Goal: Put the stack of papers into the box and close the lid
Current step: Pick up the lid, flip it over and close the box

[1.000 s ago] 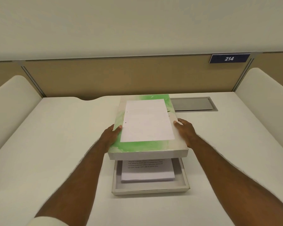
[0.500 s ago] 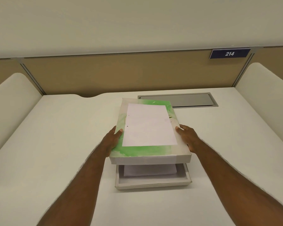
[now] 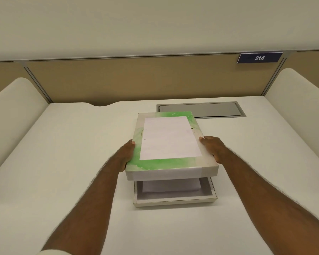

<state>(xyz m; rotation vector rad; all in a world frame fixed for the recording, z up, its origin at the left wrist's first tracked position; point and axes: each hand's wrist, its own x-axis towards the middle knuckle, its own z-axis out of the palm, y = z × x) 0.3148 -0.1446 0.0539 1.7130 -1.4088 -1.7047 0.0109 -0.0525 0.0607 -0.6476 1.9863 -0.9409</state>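
Both grips hold lid (image 3: 166,162) over box (image 3: 175,199); sign (image 3: 259,57) reads 214

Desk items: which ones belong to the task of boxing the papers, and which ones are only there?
Belong to the task:
lid, held by left hand and right hand
box
stack of papers

Only there:
metal hatch
214 sign

Single head-worn wide-angle view, looking forward and down from close range onto white desk surface (image 3: 63,162), beige partition (image 3: 136,80) behind.
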